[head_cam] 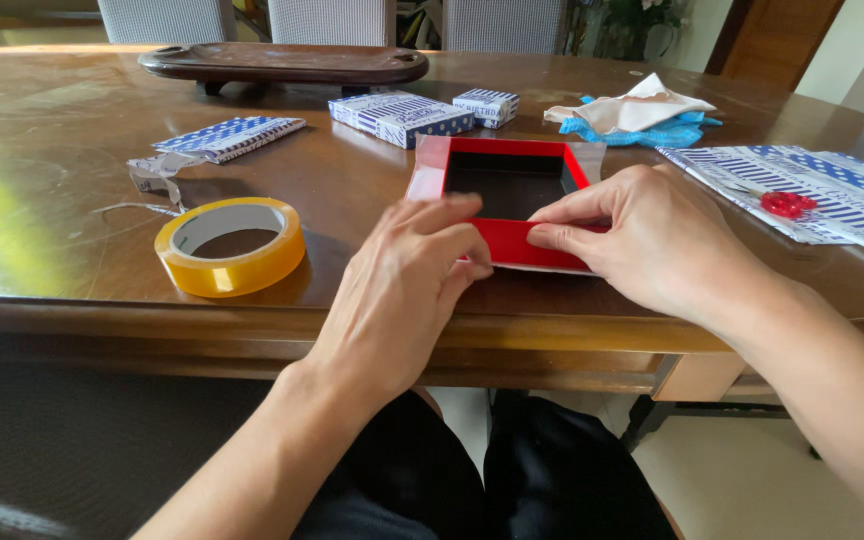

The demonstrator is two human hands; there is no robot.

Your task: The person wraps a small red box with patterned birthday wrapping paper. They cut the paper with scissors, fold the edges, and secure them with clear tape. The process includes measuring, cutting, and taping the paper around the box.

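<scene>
A shallow red box (508, 178) with a dark inside lies open on the wooden table (42, 150), right in front of me. My left hand (407, 280) pinches the near wall of the box from the left, thumb and fingers closed on the red edge. My right hand (652, 235) grips the same near wall from the right, its fingers pressed along the rim. The two hands almost meet at the middle of that wall. A roll of yellow tape (231, 246) lies flat to the left of my left hand.
Blue-and-white patterned boxes (401, 116) and a flat patterned packet (232, 136) sit further back. A dark wooden tray (282, 62) stands at the far edge. Patterned paper sheets (832, 190) with red-handled scissors (787, 204) lie at the right, cloths (637, 118) behind them.
</scene>
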